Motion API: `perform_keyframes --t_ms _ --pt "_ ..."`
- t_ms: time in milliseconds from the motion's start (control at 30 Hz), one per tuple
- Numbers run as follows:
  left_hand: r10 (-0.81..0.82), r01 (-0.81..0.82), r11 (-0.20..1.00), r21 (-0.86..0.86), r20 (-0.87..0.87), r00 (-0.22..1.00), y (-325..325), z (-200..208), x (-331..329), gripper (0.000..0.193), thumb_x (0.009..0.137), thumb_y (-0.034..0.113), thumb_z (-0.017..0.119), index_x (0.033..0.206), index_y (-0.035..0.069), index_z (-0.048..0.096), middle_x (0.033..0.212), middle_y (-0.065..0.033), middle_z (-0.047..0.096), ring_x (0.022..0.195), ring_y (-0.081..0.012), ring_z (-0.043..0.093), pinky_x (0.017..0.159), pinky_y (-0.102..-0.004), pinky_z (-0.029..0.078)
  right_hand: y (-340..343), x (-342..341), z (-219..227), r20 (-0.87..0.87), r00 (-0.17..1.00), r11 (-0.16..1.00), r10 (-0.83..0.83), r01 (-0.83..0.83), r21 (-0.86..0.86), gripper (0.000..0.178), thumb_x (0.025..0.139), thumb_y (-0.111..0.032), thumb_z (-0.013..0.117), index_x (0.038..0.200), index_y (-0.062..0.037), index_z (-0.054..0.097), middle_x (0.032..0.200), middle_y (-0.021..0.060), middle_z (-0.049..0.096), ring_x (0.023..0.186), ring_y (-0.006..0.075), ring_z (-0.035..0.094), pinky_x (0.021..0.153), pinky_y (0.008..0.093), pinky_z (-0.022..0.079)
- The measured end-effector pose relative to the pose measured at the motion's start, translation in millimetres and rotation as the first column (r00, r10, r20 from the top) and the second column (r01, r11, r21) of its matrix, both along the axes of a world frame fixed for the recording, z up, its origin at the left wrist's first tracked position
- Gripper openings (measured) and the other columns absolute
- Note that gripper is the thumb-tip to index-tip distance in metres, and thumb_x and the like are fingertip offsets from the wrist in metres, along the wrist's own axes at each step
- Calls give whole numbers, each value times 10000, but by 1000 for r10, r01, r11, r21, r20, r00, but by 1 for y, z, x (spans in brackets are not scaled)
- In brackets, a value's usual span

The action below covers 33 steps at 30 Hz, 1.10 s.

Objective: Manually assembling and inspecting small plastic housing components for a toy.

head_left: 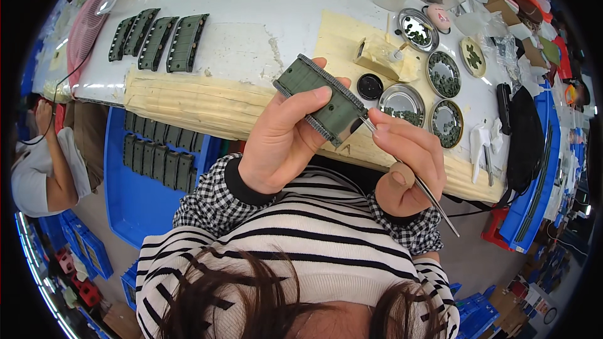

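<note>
My left hand is closed round a dark green model tank hull with grey tracks along both long sides, held tilted above the table's front edge. The thumb presses on its flat face. In my right hand is a pair of metal tweezers, gripped between thumb and fingers. Their tips touch, or come very near, the right end of the hull; whether they pinch a small part is too small to tell. The right thumb wears a tan finger cover.
Several round tins of small green parts stand to the right, beside a black cap and a tape-covered block. More green hulls lie at the back left. A blue crate of hulls sits below left. Another person is at far left.
</note>
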<state>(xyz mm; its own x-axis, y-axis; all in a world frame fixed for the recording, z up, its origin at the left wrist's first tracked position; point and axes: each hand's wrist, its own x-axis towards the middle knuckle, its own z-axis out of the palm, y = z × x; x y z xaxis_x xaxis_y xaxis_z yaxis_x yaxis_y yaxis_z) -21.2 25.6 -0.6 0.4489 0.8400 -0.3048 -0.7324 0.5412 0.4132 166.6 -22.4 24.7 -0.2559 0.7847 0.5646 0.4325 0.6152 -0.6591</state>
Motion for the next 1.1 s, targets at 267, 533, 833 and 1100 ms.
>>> perform_keyframes --t_ms 267,533,833,1100 --pt "22 -22 1000 -9 26 999 -2 2 4 510 930 72 593 1378 98 349 1225 -134 567 1080 -212 613 891 -375 552 -3 -1 -6 -5 999 998 -37 37 57 261 944 -132 599 1136 44 620 1117 204 615 1077 347 644 902 385 545" --pt "57 -56 998 -16 31 998 -7 2 12 488 942 81 570 1380 121 359 1243 -120 563 1108 -200 595 922 -378 535 -6 -6 -12 -10 994 988 -113 114 108 245 971 -135 549 1113 54 615 1133 226 613 1044 341 657 892 389 556" --pt "69 -67 997 -26 95 993 -8 -2 14 484 941 65 575 1368 125 357 1244 -133 555 1114 -209 591 909 -380 543 -5 -9 -19 -53 990 983 -132 138 124 251 976 -131 534 1119 64 604 1114 227 614 1055 359 651 899 395 558" --pt "53 -53 999 6 -6 999 -4 2 6 498 943 70 566 1388 108 346 1235 -142 561 1093 -213 600 897 -385 549 -2 1 -18 -218 969 989 -115 132 66 352 999 -297 503 1077 24 624 1048 189 644 993 307 666 847 358 546"
